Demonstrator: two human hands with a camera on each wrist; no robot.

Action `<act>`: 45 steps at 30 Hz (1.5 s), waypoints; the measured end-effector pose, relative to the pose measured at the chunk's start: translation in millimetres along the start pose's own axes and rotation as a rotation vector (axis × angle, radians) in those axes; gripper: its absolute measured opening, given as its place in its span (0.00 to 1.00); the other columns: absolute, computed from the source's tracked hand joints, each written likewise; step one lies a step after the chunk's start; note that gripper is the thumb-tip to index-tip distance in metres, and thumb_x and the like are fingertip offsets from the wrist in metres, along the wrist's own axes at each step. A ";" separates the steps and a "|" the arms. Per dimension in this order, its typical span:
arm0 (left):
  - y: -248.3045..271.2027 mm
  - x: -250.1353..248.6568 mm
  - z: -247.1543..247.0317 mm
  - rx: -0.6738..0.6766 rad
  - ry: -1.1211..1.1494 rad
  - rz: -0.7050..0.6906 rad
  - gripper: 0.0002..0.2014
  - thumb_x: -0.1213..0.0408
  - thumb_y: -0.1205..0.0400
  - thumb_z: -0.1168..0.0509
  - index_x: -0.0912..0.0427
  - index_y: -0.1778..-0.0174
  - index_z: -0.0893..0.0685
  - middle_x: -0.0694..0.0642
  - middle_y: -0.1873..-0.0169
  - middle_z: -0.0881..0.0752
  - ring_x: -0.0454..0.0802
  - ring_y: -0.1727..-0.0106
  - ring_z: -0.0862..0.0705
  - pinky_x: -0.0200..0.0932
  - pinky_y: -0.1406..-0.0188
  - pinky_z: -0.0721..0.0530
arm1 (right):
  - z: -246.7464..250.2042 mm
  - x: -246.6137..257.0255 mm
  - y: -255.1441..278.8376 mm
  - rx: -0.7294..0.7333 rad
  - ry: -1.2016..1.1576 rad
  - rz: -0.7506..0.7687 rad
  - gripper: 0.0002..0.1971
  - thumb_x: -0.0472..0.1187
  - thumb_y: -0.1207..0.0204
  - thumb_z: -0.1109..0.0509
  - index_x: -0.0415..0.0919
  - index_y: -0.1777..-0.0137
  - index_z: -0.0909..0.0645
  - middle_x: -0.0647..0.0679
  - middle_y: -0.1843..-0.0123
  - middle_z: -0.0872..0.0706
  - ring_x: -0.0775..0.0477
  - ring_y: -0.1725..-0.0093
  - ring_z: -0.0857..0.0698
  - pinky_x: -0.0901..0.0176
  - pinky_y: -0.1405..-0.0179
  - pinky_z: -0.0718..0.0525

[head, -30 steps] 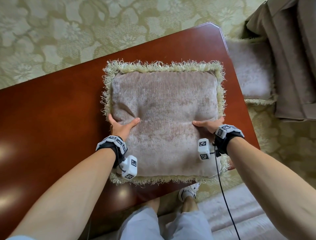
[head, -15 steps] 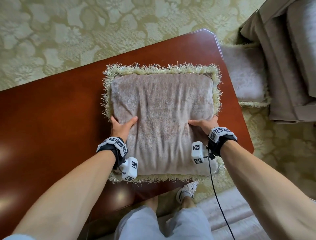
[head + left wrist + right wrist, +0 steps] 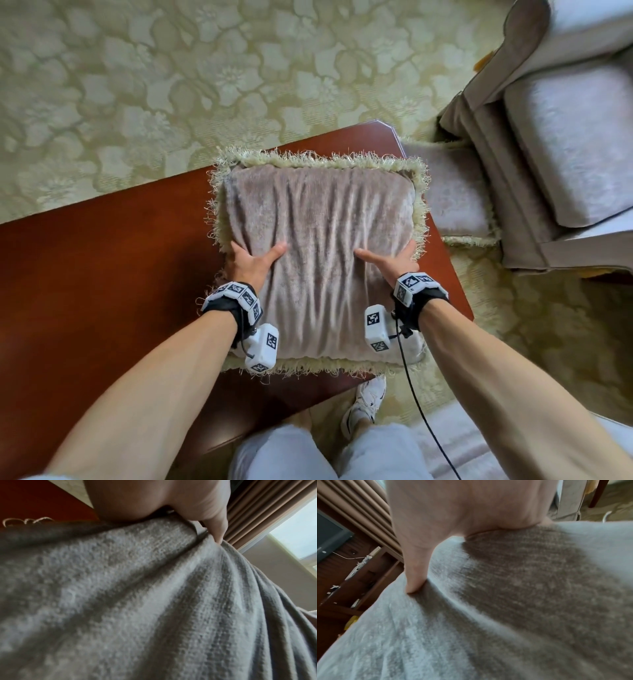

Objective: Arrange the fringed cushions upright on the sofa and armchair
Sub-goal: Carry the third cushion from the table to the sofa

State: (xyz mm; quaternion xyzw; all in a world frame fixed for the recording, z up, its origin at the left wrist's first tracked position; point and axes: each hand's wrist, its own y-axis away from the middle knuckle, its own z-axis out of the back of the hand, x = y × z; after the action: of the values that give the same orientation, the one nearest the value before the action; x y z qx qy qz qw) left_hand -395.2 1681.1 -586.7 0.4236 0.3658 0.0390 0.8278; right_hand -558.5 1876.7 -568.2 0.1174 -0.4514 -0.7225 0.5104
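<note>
- The left hand (image 3: 247, 262) grips the near-left flank of the fringed cushion (image 3: 318, 253), thumb laid on the top face and fingers tucked out of sight under the edge; the right hand (image 3: 390, 262) holds the near-right flank the same way.
- The cushion sits over the right end of the bench (image 3: 102, 274); whether it is fully clear of the wood cannot be told. Long creases run down its face between the two thumbs, so the squeeze is inward.
- The armchair (image 3: 561, 137) stands at two o'clock from the cushion, and its seat looks the likely target.
- A second cushion (image 3: 455, 198) lies on the floor at three o'clock, between bench and armchair.
- To do this step well: keep both grips level so the filling does not slump, and carry toward two o'clock above the bench corner.
- Tip the far edge up before setting down, so the cushion lands on one edge against the chair back.
- Mind the cable (image 3: 411, 377) trailing at five o'clock, and the fringe (image 3: 308, 161).
</note>
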 end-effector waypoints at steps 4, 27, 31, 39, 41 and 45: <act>24.0 -35.9 -4.9 0.036 0.052 -0.092 0.61 0.48 0.27 0.23 0.58 0.15 0.64 0.62 0.14 0.50 0.61 0.15 0.45 0.61 0.19 0.46 | 23.4 4.4 19.9 -0.065 -0.038 0.022 0.76 0.72 0.53 0.18 0.56 0.17 0.69 0.26 0.22 0.34 0.29 0.32 0.21 0.31 0.35 0.20; 245.1 -97.3 -164.5 0.193 -0.248 -0.562 0.65 0.35 0.34 0.24 0.61 0.14 0.57 0.67 0.16 0.42 0.63 0.17 0.39 0.54 0.18 0.41 | 243.3 -187.7 134.4 -0.473 -0.657 0.052 0.65 0.55 0.40 0.14 0.58 0.14 0.60 0.29 0.17 0.48 0.29 0.21 0.35 0.36 0.24 0.35; 304.3 -82.5 -209.1 0.252 -0.295 -0.632 0.65 0.35 0.34 0.23 0.60 0.14 0.56 0.68 0.16 0.43 0.64 0.17 0.41 0.56 0.18 0.42 | 278.4 -254.9 158.8 -0.557 -0.745 0.010 0.63 0.54 0.38 0.15 0.57 0.14 0.59 0.31 0.16 0.47 0.30 0.20 0.37 0.38 0.24 0.36; 419.6 -44.6 -298.8 0.405 -0.457 -0.798 0.63 0.33 0.34 0.25 0.59 0.14 0.54 0.70 0.19 0.39 0.66 0.19 0.38 0.60 0.20 0.40 | 331.9 -398.4 206.3 -0.728 -0.908 -0.092 0.61 0.54 0.36 0.16 0.52 0.14 0.58 0.36 0.15 0.41 0.34 0.18 0.40 0.39 0.21 0.40; 446.2 -32.6 -320.8 0.450 -0.502 -0.846 0.63 0.33 0.34 0.25 0.58 0.14 0.54 0.70 0.19 0.38 0.65 0.19 0.39 0.61 0.20 0.40 | 338.1 -433.1 215.7 -0.767 -0.951 -0.138 0.61 0.54 0.36 0.16 0.51 0.14 0.58 0.37 0.16 0.40 0.34 0.19 0.38 0.38 0.21 0.39; 492.7 -11.8 -365.7 0.541 -0.581 -0.911 0.62 0.34 0.34 0.24 0.58 0.14 0.52 0.71 0.21 0.37 0.66 0.20 0.38 0.61 0.21 0.38 | 347.0 -493.3 236.6 -0.843 -1.081 -0.201 0.60 0.50 0.34 0.17 0.50 0.13 0.57 0.38 0.16 0.40 0.34 0.19 0.36 0.37 0.21 0.38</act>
State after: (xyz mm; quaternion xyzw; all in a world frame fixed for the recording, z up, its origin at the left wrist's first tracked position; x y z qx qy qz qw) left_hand -516.4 2237.0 -357.0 0.4129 0.2665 -0.5312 0.6901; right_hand -405.2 2460.6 -333.1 -0.4261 -0.3101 -0.8372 0.1462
